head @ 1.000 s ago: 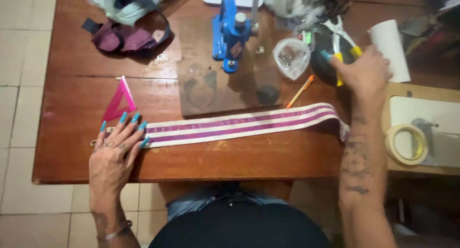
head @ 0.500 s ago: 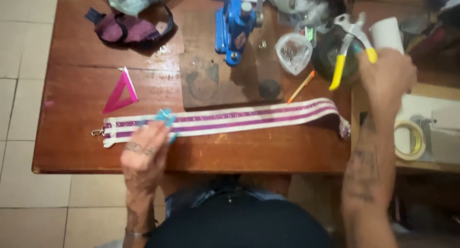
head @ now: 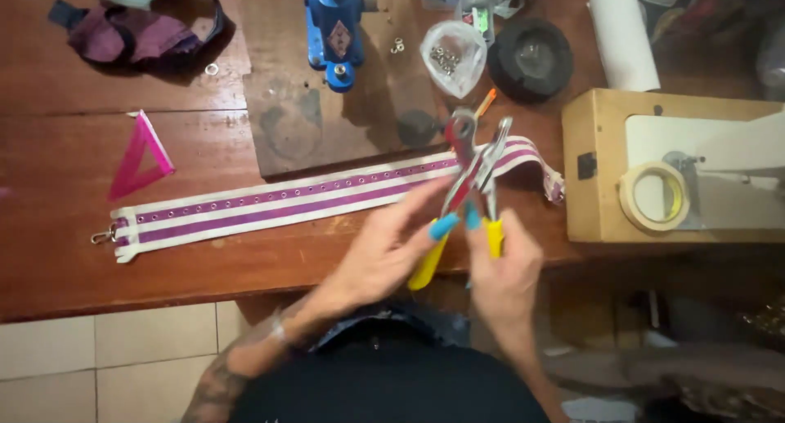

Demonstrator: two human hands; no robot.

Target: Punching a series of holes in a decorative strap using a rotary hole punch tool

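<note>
A dark reddish-brown wooden table fills the view and carries, at the right edge, a tan wooden box with a white sewing machine set in it and a cream roll of masking tape resting on top. A long white fabric strap with purple stripes and a row of small metal eyelets lies flat across the table, a metal clip at its left end and its right end folded over beside the box. Above it stand a blue metal hand press, a black round dish, a white paper roll and a clear plastic bag of small metal rings; a pink plastic triangle ruler lies to the left. The yellow-handled metal punch pliers are held just above the strap's right part (handles towards the person). The right hand is clenched around the yellow handles; the left hand, fingers extended, touches the pliers with its blue-nailed fingertips.
</note>
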